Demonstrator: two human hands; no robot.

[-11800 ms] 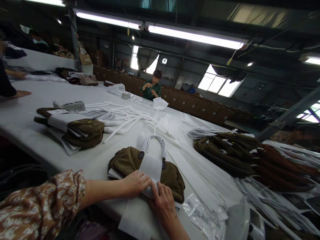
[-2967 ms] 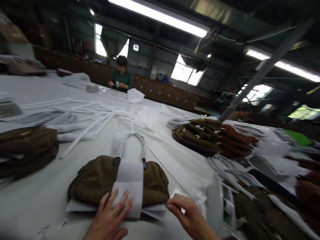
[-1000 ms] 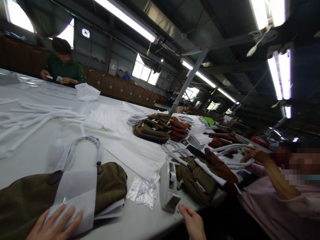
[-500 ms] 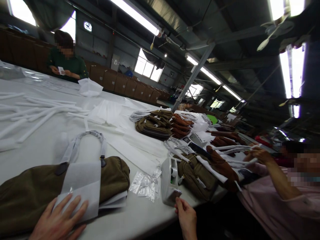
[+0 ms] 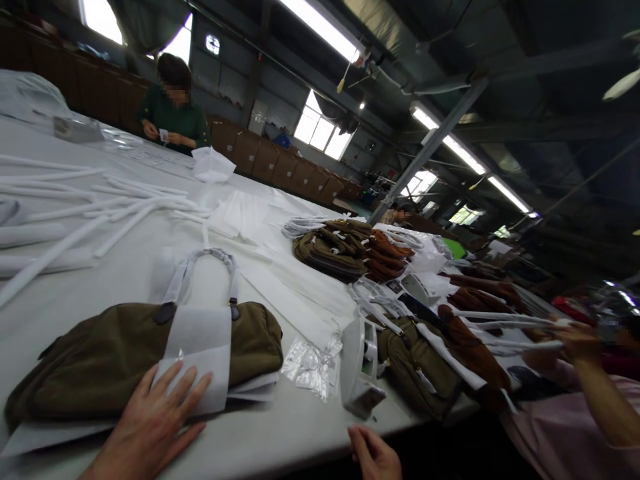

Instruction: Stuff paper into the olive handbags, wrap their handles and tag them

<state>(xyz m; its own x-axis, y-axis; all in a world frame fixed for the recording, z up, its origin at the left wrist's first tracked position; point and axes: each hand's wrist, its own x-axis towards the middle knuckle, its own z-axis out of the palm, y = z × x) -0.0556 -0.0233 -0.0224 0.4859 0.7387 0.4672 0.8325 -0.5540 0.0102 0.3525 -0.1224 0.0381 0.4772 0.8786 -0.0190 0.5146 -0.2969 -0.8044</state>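
An olive handbag lies on the table before me, its looped handles wrapped in clear film. Across its middle is a white paper sheet. My left hand rests on that sheet with fingers spread, pressing it to the bag. At the table's front edge, my right hand has thumb and forefinger drawn together. Whatever is between them, if anything, is too small to make out. Just above that hand stands a pale grey tape dispenser, apart from the fingers.
Clear plastic packets lie left of the dispenser. To its right is another olive bag, near a co-worker's hand. Stacked olive bags and white wrapped strips lie farther back. Across the table is another person.
My right hand has come away from the dispenser's front end, toward me. My left hand stays on the paper. The view has swung left, so the scene sits farther right.
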